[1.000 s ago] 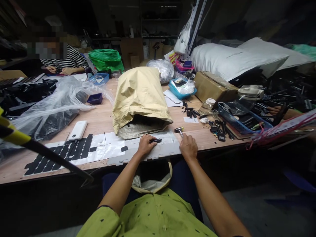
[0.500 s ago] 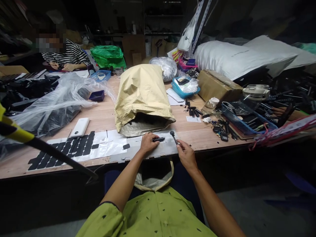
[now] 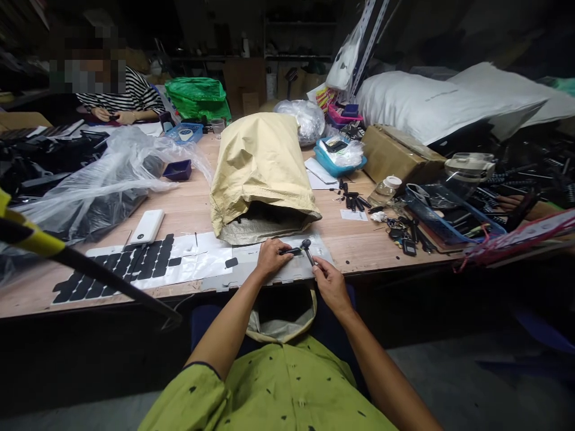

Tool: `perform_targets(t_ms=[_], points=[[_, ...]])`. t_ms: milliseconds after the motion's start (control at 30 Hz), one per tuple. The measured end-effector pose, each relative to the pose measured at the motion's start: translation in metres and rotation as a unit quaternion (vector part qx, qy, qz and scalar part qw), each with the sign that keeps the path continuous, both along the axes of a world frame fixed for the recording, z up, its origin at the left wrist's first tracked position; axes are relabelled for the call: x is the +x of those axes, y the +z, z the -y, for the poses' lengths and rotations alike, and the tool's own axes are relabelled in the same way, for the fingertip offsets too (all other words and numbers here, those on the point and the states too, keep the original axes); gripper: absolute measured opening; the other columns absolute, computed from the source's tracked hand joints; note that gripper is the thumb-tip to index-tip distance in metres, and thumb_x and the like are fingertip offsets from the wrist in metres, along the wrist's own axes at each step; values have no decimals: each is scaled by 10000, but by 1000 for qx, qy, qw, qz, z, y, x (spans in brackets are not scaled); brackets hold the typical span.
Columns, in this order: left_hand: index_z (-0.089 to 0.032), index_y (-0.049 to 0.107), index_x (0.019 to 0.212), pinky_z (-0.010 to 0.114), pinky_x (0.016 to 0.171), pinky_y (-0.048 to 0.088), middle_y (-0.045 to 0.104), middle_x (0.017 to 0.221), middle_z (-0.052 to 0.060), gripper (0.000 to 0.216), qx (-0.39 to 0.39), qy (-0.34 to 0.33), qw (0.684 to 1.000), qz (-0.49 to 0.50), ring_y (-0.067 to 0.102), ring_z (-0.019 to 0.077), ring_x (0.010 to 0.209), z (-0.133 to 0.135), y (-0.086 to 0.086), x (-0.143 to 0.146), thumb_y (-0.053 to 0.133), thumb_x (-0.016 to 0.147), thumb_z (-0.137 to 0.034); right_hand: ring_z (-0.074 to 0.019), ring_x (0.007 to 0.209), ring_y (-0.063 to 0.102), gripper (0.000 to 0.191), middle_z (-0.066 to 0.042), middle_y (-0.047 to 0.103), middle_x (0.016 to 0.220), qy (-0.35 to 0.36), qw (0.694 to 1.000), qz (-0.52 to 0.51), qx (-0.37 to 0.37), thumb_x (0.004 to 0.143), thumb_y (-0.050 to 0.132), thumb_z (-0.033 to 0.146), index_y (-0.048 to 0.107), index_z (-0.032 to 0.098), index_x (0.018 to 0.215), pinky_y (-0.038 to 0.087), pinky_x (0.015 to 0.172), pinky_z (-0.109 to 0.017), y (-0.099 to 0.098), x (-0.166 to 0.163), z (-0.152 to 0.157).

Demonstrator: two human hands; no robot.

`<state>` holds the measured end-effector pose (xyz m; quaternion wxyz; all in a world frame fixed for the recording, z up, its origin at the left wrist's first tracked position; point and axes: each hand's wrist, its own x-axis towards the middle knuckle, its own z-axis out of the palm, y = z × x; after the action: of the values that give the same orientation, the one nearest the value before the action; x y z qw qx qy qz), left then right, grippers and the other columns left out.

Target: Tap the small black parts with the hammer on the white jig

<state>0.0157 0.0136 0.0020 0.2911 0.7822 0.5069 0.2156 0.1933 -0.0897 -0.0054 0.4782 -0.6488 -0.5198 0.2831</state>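
My left hand [image 3: 271,257] is closed on a slim black part [image 3: 293,251], its fingertips pinching one end just above a grey board [image 3: 251,272] at the table's front edge. Wrapped around a short metal tool with a round dark head [image 3: 306,244], my right hand [image 3: 329,280] is closed too. The tool's head is right by the free end of the black part; I cannot tell whether they touch. Behind both hands lies a cream sack [image 3: 263,173], its dark mouth facing me. What is inside it is hidden.
On the left are a white sheet with black stickers [image 3: 130,263], a white power bank [image 3: 148,226] and clear plastic [image 3: 112,173]. Black pieces [image 3: 353,197], a jar [image 3: 384,191] and a blue tray [image 3: 453,212] stand right. Another person [image 3: 121,96] sits far left.
My right hand has moved left with the metal tool, bringing its round head to the black part. My left hand keeps its grip in nearly the same place.
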Motion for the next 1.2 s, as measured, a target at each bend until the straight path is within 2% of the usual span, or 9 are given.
perform_targets(t_ms=[167,333,467,567,700,867,967,1067,1200], points=[[-295,787,999,393,949,417,723,954,28,215,-1,-3,1000,0,557,249,987,2,4,1,728,795,-329,-226,1035,667,388,-103,737,1127,-9,998,56,40,879,489,375,729,212,1137,542,893,-363,8,-5,-1],[-293,786,1005,385,942,419,723,953,23,221,-6,-4,1000,-4,553,243,986,3,4,3,727,794,-319,-225,951,688,360,-104,755,1047,12,998,66,17,857,496,324,739,192,1087,555,859,-366,5,-6,-1],[-291,793,983,377,916,427,719,929,25,209,-6,-2,1000,-2,550,243,973,2,4,5,737,783,-317,-228,1023,675,360,-108,742,1103,-5,996,83,44,886,487,332,726,206,1122,545,885,-364,11,-9,1],[-288,797,983,376,916,426,720,932,29,211,-7,3,1000,-2,555,245,975,3,4,6,738,782,-309,-222,1052,667,359,-106,737,1118,12,994,88,58,895,485,324,722,210,1138,531,923,-362,13,-16,2],[-302,796,992,370,915,429,726,941,22,214,-4,5,1000,-1,561,238,968,4,4,7,730,788,-306,-208,951,678,342,-90,751,1042,40,995,88,38,873,500,311,740,207,1093,542,873,-347,6,-18,1],[-288,798,975,368,921,434,733,941,22,204,-4,8,1000,-9,567,239,975,4,5,8,733,783,-311,-201,855,646,354,-95,735,1032,-17,990,131,38,876,493,308,734,198,1110,525,750,-317,2,8,-6],[-277,795,981,377,938,429,736,955,26,213,-11,14,1000,-14,572,246,991,5,5,10,739,777,-298,-206,861,619,337,-97,712,1001,-75,971,227,11,858,510,239,735,193,1104,481,759,-313,2,37,-14],[-268,790,983,378,949,425,737,960,27,219,-13,17,1000,-16,573,248,1003,6,5,11,745,770,-289,-199,824,576,330,-87,672,930,-129,934,327,-59,852,534,180,733,198,1114,411,699,-295,-1,61,-25],[-266,785,979,376,946,424,732,963,24,215,-11,19,1000,-15,573,245,1000,5,3,12,739,770,-292,-187,791,521,317,-79,611,891,-153,895,410,-87,873,532,148,720,202,1123,331,643,-286,-10,72,-40]])
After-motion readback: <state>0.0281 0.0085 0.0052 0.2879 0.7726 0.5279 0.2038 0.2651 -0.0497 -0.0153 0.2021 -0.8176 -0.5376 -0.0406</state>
